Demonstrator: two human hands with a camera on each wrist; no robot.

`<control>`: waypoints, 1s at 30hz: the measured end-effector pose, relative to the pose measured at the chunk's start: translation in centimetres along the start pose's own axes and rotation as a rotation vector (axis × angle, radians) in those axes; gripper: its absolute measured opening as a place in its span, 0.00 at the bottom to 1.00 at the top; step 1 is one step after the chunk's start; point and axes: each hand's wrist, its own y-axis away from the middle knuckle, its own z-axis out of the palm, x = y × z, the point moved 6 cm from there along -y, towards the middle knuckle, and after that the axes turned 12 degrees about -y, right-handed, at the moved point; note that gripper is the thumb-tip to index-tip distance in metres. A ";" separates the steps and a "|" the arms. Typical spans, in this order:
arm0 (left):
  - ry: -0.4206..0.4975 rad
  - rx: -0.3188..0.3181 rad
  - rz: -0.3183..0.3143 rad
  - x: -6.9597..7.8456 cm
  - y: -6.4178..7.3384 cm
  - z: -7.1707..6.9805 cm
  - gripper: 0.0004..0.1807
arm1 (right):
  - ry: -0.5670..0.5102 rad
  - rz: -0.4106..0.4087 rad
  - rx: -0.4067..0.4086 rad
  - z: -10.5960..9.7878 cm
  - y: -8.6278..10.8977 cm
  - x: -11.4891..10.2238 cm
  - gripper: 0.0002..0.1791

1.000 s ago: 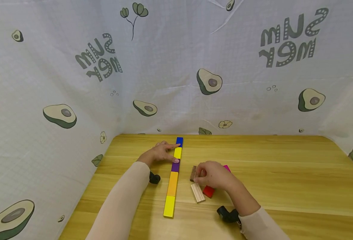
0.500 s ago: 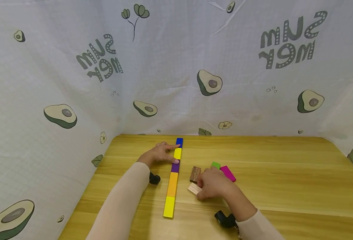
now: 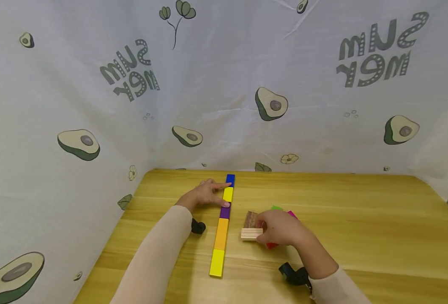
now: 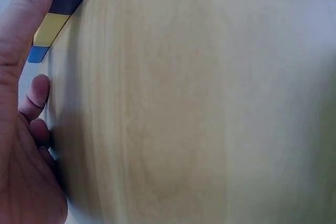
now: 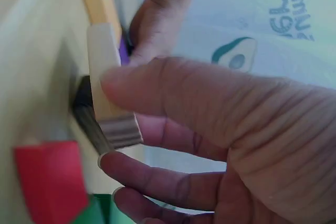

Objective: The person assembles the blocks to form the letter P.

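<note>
A straight row of flat blocks runs away from me: a near yellow block [image 3: 217,264], an orange block [image 3: 221,234], a purple block [image 3: 225,213], a farther yellow block [image 3: 228,194] and a blue block [image 3: 230,179]. My left hand [image 3: 206,193] touches the row, thumb at the purple block and extended index finger at the blue one. Between thumb and fingers, my right hand [image 3: 285,228] pinches a pale striped wooden block [image 3: 250,234], lying crosswise in the head view. Just behind it is a dark brown wooden block [image 3: 251,218].
Partly hidden by the right hand are a red block [image 3: 271,245], a green block [image 3: 277,207] and a magenta block [image 3: 292,214]. Black wrist devices show below both hands, the right one [image 3: 294,275] more fully. A printed cloth [image 3: 216,105] hangs behind the wooden table [image 3: 361,223].
The right hand has gripped the pale wooden block, which has turned from slanting lengthwise to crosswise. The left hand has kept its place on the row. The head view has shifted slightly.
</note>
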 end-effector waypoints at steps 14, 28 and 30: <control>-0.026 0.002 -0.002 -0.1 -0.1 -0.1 0.45 | 0.108 -0.039 0.207 -5.6 -7.0 2.0 0.23; -0.007 0.005 -0.032 -0.6 -0.4 0.0 0.46 | -0.198 0.048 0.244 -5.5 -13.5 6.7 0.20; -0.011 0.004 -0.033 -0.6 -0.5 0.1 0.46 | -0.223 0.069 0.265 -5.5 -14.1 7.0 0.20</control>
